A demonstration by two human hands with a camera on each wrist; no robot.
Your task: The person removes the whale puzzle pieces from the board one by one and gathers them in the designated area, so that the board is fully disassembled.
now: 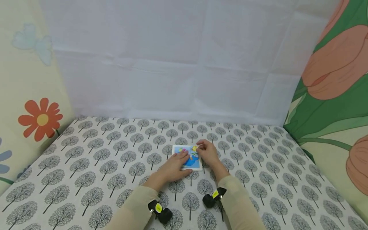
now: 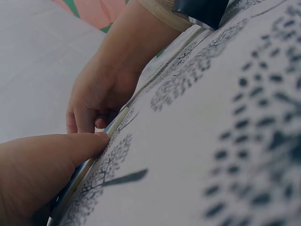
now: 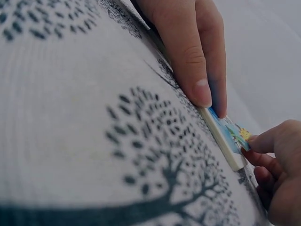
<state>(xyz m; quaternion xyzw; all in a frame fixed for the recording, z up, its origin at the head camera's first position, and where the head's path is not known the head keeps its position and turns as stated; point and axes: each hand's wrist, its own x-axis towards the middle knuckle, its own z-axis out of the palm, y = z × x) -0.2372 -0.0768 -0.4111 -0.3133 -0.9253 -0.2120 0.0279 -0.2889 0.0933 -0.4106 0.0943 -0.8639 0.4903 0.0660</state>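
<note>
A square picture board with a blue scene and a pale border lies on the tree-print cloth. My left hand rests over its left side, fingers stretched out across the picture and the thumb along the near edge. That thumb shows against the board's pale side in the left wrist view. At the far right corner my right hand pinches a small puzzle piece with a yellow flower and green leaves between thumb and forefinger. The piece stands tilted at the board's surface. Part of the picture is hidden under my left hand.
The tree-print cloth covers the whole table. Behind it hangs a white sheet, with flower-painted walls on both sides. A black wrist camera is strapped to each sleeve.
</note>
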